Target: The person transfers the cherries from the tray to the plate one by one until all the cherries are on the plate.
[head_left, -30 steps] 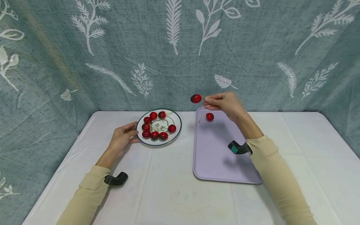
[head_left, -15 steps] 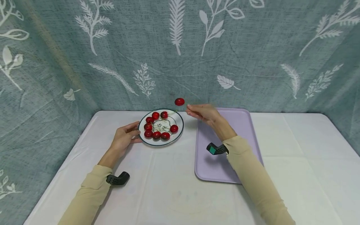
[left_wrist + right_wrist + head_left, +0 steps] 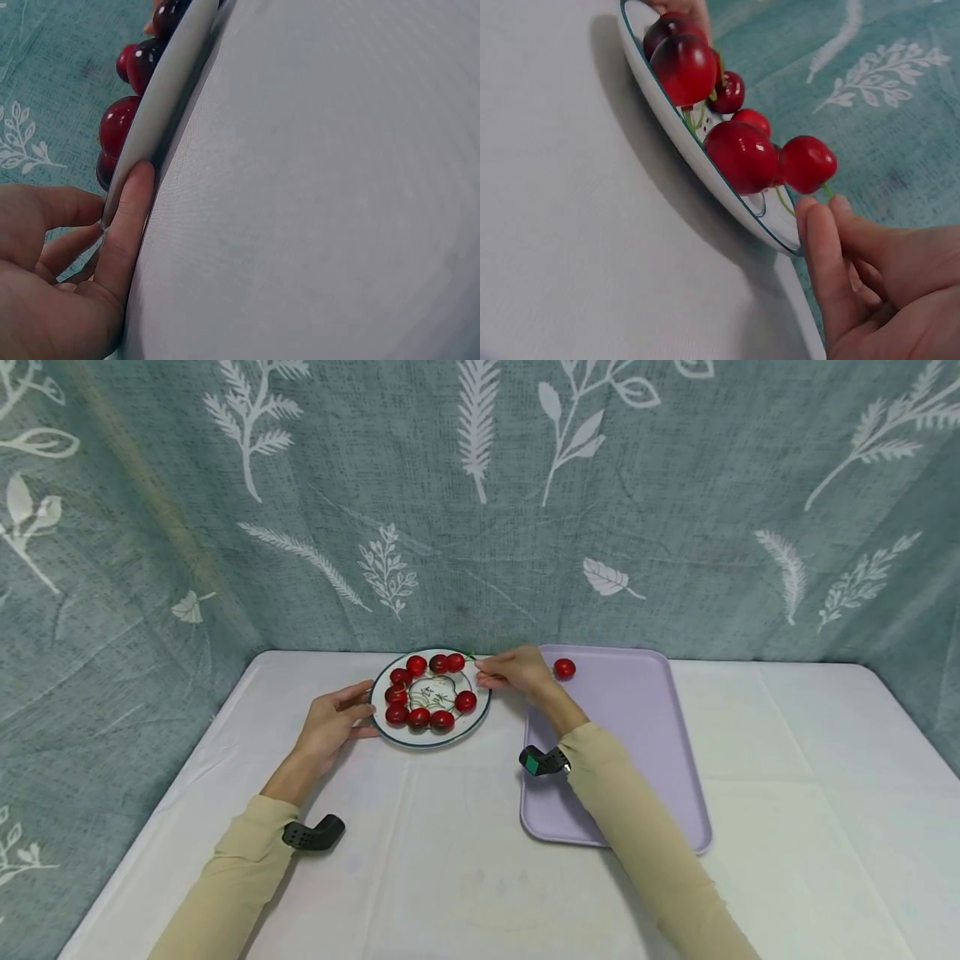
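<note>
My left hand (image 3: pixel 330 722) grips the left rim of a white plate (image 3: pixel 476 720) with a dark rim line. In the left wrist view, the plate's edge (image 3: pixel 171 90) lies between the fingers. Several red cherries with green stems form a ring on the plate, among them a front one (image 3: pixel 442 721) and a right one (image 3: pixel 466 701). Over the plate's back right, my right hand (image 3: pixel 517 670) pinches the stem of a cherry (image 3: pixel 808 163) between thumb and finger. That cherry (image 3: pixel 455 662) appears beside the back ones; whether it touches the plate I cannot tell.
A lilac tray (image 3: pixel 615 752) lies right of the plate, partly under my right forearm. One cherry (image 3: pixel 565 669) sits near its back left corner. A white cloth (image 3: pixel 450 860) covers the table, and a patterned green curtain (image 3: pixel 487 543) hangs behind.
My right hand has carried the cherry leftward from above the tray and lowered it to the plate's back right. My left hand keeps its grip on the rim.
</note>
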### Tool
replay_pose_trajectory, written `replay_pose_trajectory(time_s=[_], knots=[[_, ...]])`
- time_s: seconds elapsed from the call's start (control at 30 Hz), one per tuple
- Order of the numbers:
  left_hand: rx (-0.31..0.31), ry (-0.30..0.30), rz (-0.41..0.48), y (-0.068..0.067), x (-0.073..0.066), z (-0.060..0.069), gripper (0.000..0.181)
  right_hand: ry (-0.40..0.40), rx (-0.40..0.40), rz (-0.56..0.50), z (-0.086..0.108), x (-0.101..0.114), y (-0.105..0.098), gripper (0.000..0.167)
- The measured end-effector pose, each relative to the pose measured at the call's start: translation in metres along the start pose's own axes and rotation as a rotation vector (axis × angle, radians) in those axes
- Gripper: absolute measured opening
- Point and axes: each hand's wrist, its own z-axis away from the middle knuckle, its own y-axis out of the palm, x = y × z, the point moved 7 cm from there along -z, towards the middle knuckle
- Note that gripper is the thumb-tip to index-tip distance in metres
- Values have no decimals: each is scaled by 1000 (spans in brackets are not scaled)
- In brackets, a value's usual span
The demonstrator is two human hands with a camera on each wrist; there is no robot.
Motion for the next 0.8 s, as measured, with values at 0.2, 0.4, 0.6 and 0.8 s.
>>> replay_pose_trajectory(time_s=[0.2,0.4,0.6,0.8], knots=[[-4,-7,1,0,-1,0,53,-9,-39,121,-1,7,8,24],[-4,-4,5,0,-1,1,53,-38,-120,268,0,10,9,23],[-5,-3,3,0,0,0,53,-55,-190,393,3,13,10,23],[-1,-2,3,0,0,0,53,-76,-213,424,4,14,10,24]])
